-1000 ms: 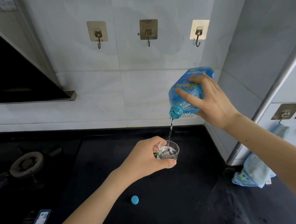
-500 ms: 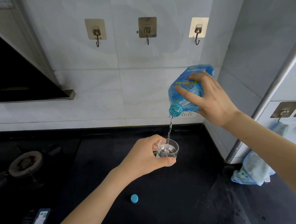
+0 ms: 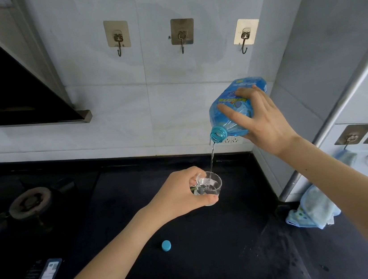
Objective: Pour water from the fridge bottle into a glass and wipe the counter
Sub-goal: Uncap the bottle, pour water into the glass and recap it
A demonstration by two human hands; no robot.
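Little has changed: right hand point(image 3: 267, 126) still grips the tilted bottle point(image 3: 233, 111), left hand point(image 3: 180, 193) still clasps the glass point(image 3: 209, 185); pouring continues, wiping outstanding.

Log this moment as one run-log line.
phase: pouring | right hand: tilts blue bottle | left hand: holds glass | cap: on counter | wipe: pending
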